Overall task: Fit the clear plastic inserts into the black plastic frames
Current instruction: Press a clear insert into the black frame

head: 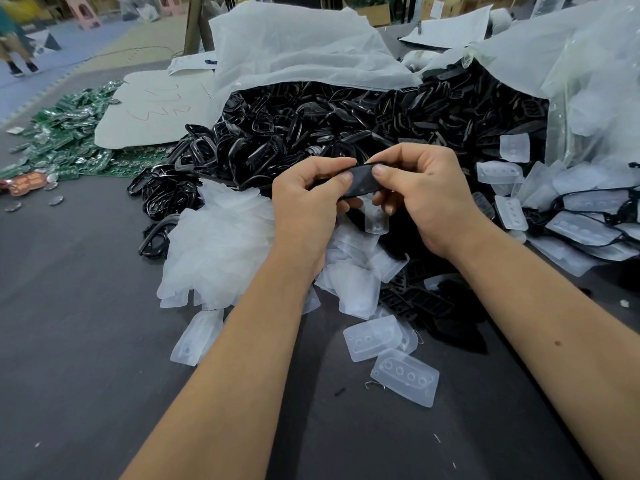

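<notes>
1. Black plastic frame (362, 181), with a clear insert seated in its opening, is held between both hands above a dark grey table (86, 323); how fully the insert sits cannot be told.
2. Left hand (306, 199) grips the frame's left end, fingers curled over its top edge and thumb pressed on its face.
3. Right hand (424, 192) pinches the frame's right end, thumb tip on the insert and fingers curled beneath.
4. Just below and to the left of the left hand lies a heap of clear plastic inserts (221, 251), spilling under both wrists.
5. 2 loose inserts lie near the right forearm, one with 4 round holes (405, 377) and another (374, 337) touching it on its far side.
6. Beyond both hands a large pile of black frames (346, 119) spills from a translucent plastic bag (294, 53).
7. Right of the right hand, frames already fitted with inserts (588, 226) are stacked beside scattered clear pieces.
8. Far left of the left hand, green circuit boards (69, 133) cover the table beside a white sheet with red marks (152, 105).
</notes>
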Motion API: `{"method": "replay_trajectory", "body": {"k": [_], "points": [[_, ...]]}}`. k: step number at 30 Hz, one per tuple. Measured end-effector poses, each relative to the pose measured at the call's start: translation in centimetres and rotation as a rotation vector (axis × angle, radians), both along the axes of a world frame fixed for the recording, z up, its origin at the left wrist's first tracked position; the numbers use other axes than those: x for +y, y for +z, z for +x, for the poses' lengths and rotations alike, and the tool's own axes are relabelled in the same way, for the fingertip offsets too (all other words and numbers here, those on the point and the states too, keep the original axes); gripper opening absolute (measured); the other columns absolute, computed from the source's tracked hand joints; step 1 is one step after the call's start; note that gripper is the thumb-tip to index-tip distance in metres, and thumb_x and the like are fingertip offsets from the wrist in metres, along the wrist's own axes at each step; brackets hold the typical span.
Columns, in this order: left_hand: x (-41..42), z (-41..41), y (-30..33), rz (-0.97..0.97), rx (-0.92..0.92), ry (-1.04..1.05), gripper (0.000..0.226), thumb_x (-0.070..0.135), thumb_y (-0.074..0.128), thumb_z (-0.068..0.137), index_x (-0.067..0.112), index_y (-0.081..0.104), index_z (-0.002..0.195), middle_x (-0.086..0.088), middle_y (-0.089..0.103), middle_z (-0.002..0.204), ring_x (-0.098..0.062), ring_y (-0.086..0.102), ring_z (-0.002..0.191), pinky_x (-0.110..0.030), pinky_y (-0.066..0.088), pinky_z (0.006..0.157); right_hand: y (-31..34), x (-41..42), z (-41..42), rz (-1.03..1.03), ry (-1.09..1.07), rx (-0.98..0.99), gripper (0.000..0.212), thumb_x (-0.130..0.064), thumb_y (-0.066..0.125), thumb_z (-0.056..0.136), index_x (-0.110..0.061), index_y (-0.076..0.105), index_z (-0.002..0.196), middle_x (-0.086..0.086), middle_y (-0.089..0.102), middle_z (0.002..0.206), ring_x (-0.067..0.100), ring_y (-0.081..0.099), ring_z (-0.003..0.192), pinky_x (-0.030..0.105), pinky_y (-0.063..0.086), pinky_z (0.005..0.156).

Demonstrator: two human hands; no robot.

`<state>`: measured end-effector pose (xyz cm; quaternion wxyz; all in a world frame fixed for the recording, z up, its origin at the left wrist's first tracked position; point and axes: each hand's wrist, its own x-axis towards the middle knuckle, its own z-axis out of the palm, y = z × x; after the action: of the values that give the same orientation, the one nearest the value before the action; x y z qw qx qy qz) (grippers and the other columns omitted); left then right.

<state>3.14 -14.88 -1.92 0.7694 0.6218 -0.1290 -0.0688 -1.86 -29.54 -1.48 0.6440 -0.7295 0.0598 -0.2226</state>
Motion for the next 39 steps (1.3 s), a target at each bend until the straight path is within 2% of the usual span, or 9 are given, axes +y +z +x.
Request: {"method": "replay_trajectory", "body": {"k": [4, 9, 15, 20, 24, 27, 34, 37, 39], "points": [[0.00, -0.10, 0.17, 0.001, 0.004, -0.004, 0.025, -0.007, 0.067, 0.092, 0.014, 0.079, 0.086, -0.012, 0.076, 0.087, -0.018, 0.070, 0.065, -0.018, 0.051, 0.055, -0.21, 0.07, 0.01, -0.042, -0.026, -0.001, 0.015, 0.001, 0.062, 0.099, -0.007, 0.073, 0.093, 0.001, 0.067, 0.061, 0.012, 0.060, 0.049, 0.020, 0.046, 0.045], [0.05, -0.05, 0.17, -0.029, 0.019, -0.008, 0.026, -0.008, 0.066, 0.092, 0.013, 0.079, 0.087, -0.012, 0.075, 0.089, -0.021, 0.070, 0.071, -0.019, 0.052, 0.056, -0.24, 0.17, -0.17, -0.071, -0.019, -0.030, 0.009, -0.007, 0.067, 0.100, -0.009, 0.073, 0.094, 0.001, 0.067, 0.059, 0.009, 0.057, 0.043, 0.018, 0.046, 0.045], [-0.10, 0.17, -0.13, -0.046, -0.022, -0.002, 0.024, -0.010, 0.066, 0.093, 0.010, 0.079, 0.091, -0.012, 0.076, 0.089, -0.023, 0.074, 0.083, -0.028, 0.059, 0.067, 0.03, 0.21, -0.16, -0.004, 0.023, -0.036, 0.017, -0.017, 0.065, 0.102, -0.010, 0.072, 0.088, 0.002, 0.068, 0.068, 0.015, 0.064, 0.052, 0.023, 0.048, 0.046], [0.00, 0.28, -0.34, -0.048, -0.082, -0.005, 0.024, -0.009, 0.067, 0.093, 0.011, 0.080, 0.094, -0.010, 0.075, 0.083, -0.014, 0.069, 0.065, -0.022, 0.057, 0.062, -0.11, 0.49, -0.15, -0.054, 0.031, 0.012, 0.010, -0.012, 0.066, 0.101, -0.011, 0.073, 0.094, 0.004, 0.066, 0.063, 0.017, 0.060, 0.046, 0.024, 0.043, 0.039], [-0.15, 0.44, -0.58, -0.020, -0.134, 0.018, 0.022, -0.010, 0.068, 0.093, 0.008, 0.079, 0.098, 0.000, 0.072, 0.075, -0.007, 0.063, 0.054, -0.027, 0.061, 0.067, 0.12, 0.49, -0.23, 0.007, 0.032, 0.057, 0.013, -0.011, 0.062, 0.104, -0.014, 0.074, 0.100, 0.006, 0.065, 0.063, 0.014, 0.056, 0.044, 0.018, 0.039, 0.038], [-0.28, 0.61, -0.77, 0.006, -0.138, 0.039, 0.020, -0.010, 0.067, 0.093, 0.006, 0.078, 0.099, 0.005, 0.071, 0.070, -0.006, 0.061, 0.052, -0.030, 0.061, 0.067, 0.32, 0.52, -0.30, 0.055, 0.057, 0.087, 0.018, -0.008, 0.058, 0.106, -0.013, 0.074, 0.104, 0.007, 0.065, 0.062, 0.013, 0.055, 0.044, 0.017, 0.040, 0.039], [-0.01, 0.64, -0.72, 0.014, -0.135, 0.010, 0.020, -0.009, 0.067, 0.093, 0.006, 0.078, 0.102, 0.005, 0.069, 0.062, -0.005, 0.060, 0.051, -0.022, 0.057, 0.063, 0.29, 0.18, -0.36, 0.070, 0.073, 0.089, 0.015, -0.010, 0.060, 0.105, -0.014, 0.074, 0.104, 0.005, 0.066, 0.061, 0.012, 0.054, 0.041, 0.016, 0.038, 0.038], [0.11, 0.65, -0.53, -0.028, -0.104, 0.002, 0.020, -0.009, 0.068, 0.093, 0.004, 0.078, 0.103, 0.002, 0.070, 0.066, -0.007, 0.061, 0.052, -0.022, 0.055, 0.063, -0.05, 0.19, -0.27, -0.050, 0.002, -0.002, 0.011, -0.014, 0.065, 0.102, -0.013, 0.070, 0.112, 0.007, 0.068, 0.070, 0.016, 0.058, 0.049, 0.019, 0.042, 0.043], [0.19, 0.65, -0.29, -0.058, -0.072, 0.009, 0.021, -0.009, 0.068, 0.093, 0.007, 0.079, 0.100, -0.003, 0.073, 0.073, -0.009, 0.062, 0.055, -0.020, 0.054, 0.060, -0.12, 0.31, -0.32, -0.215, -0.045, -0.100, 0.014, -0.017, 0.068, 0.099, -0.014, 0.069, 0.113, 0.000, 0.066, 0.082, 0.015, 0.062, 0.063, 0.021, 0.047, 0.054]]}}
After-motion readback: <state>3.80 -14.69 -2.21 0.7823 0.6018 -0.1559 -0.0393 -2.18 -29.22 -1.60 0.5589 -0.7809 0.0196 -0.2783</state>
